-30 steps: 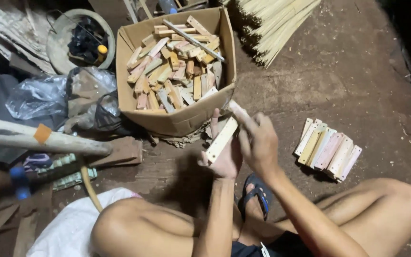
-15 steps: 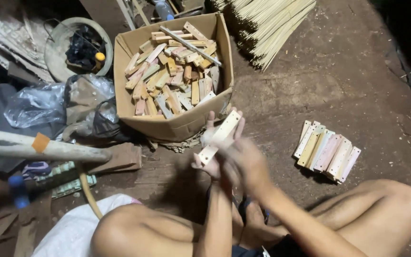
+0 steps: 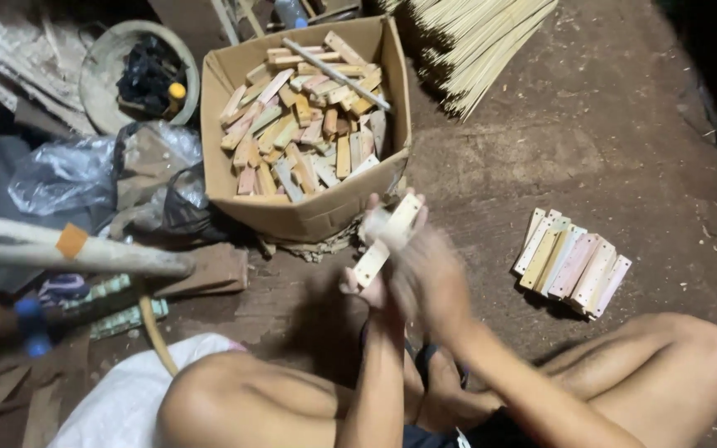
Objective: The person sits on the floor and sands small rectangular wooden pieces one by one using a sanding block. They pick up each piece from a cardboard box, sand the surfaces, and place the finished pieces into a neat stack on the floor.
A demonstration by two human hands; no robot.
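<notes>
A pale flat wooden slat [image 3: 385, 239] with small holes is held upright and tilted in front of me. My left hand [image 3: 368, 284] grips its lower end. My right hand [image 3: 430, 278] is blurred with motion and lies against the slat's side, fingers curled on it. Just beyond the slat stands an open cardboard box [image 3: 309, 217] filled with several similar wooden pieces in pale, pink and yellow tones. To the right on the ground lies a neat row of finished slats [image 3: 573, 262].
A bundle of thin bamboo sticks [image 3: 483, 46] lies at the top. A round basin [image 3: 101, 62] with dark items sits top left, plastic bags [image 3: 85, 170] beside it. A long pale pole [image 3: 76, 249] crosses the left. My bare knees frame the bottom.
The slat has stayed in front of the box while my right hand moved down along it, now blurred. The camera view shifted slightly.
</notes>
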